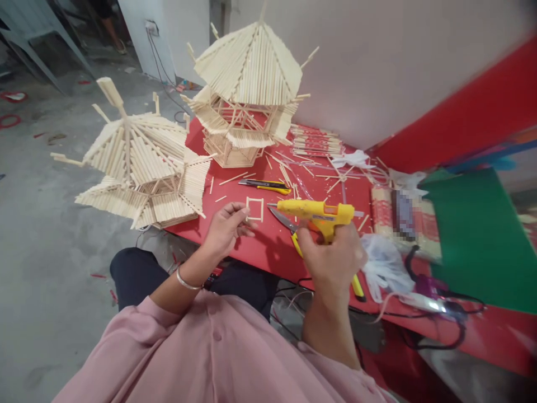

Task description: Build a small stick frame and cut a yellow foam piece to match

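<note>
My left hand point(226, 228) pinches a small square frame of thin wooden sticks point(254, 209) just above the red table point(268, 246). My right hand point(333, 254) grips a yellow glue gun point(314, 212), its nozzle pointing left at the frame's right side. A pair of yellow-handled cutters point(289, 226) lies under the gun. A silver bangle sits on my left wrist.
Two stick-built pavilion models stand nearby: one tall point(247, 95) at the table's back, one point(142, 162) tilted off the left edge. A yellow utility knife point(264, 184), loose sticks, stick bundles point(316, 143), plastic bags point(384, 263), cables and a green sheet point(478, 235) fill the right side.
</note>
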Tool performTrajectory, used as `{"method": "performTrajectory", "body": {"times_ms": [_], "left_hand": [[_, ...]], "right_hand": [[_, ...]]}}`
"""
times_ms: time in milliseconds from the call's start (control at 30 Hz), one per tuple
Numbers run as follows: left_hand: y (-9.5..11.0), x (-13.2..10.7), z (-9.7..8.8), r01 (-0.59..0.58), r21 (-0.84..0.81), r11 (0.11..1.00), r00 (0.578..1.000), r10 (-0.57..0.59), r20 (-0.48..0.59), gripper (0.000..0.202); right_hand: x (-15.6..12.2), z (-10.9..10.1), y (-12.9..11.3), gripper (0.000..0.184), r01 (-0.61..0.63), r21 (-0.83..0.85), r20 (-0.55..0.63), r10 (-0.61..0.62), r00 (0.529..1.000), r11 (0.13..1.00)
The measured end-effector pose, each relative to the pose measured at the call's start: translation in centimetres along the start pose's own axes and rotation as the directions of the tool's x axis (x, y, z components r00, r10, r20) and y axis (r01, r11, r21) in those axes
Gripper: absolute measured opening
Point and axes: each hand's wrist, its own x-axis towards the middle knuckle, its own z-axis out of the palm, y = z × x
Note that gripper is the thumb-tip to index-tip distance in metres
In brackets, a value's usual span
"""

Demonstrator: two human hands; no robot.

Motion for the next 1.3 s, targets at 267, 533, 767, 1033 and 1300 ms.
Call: {"method": "performTrajectory", "body": {"times_ms": [267,533,767,1033,1300], "left_hand": [[0.0,-1.0,-0.2,-0.019,0.037,0.999,1.0,0.019,0.015,0.05],[0.0,-1.4,-0.6,-0.084,0.068,0.994,0.996,0.085,-0.016,0.045],[0.0,-1.5,-0.7,-0.102,0.068,0.992,0.995,0.103,-0.003,0.045],[-0.1,-1.5,-0.8,-0.094,0.072,0.993,0.995,0.095,-0.01,0.046],[-0.3,-1.4,-0.8,-0.095,0.06,0.994,0.995,0.096,-0.01,0.045]], "right_hand": [[0.1,-0.3,-1.0,0.027,0.117,-0.053,-0.051,-0.12,0.991,0.992],[-0.1,-0.3,-1.4,0.027,0.133,-0.054,-0.039,-0.135,0.99,0.99],[-0.2,-0.2,-1.7,0.023,0.179,-0.094,-0.07,-0.185,0.98,0.979],[-0.1,-0.2,-1.8,0.023,0.182,-0.128,-0.027,-0.187,0.982,0.975],[-0.1,-0.3,-1.8,0.025,0.168,-0.095,0.011,-0.168,0.986,0.981]]}}
